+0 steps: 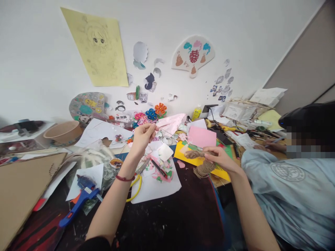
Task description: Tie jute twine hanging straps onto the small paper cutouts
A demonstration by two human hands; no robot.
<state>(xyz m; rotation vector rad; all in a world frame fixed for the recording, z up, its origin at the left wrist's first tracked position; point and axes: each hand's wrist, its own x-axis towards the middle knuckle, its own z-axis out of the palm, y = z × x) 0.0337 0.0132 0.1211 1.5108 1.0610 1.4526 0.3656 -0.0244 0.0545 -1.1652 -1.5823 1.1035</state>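
My left hand (144, 136) is raised over the middle of the table, with thumb and fingers pinched on a thin strand that runs off toward the right. My right hand (218, 158) grips a bundle of brown twine (195, 154). A looser coil of the same twine (204, 169) hangs just below those fingers. Under and between the hands lies a white sheet (159, 193) with pink and green paper scraps, a red and black pen (159, 168) and yellow-handled scissors (140, 184). Where the strand ends I cannot make out.
At left are a blue glue gun (81, 202), a cardboard sheet (26, 188) and a tan bowl (63, 133). Yellow paper (184, 152) and pink paper (202, 136) lie near my right hand. A person in a light blue top (290, 195) sits close on the right.
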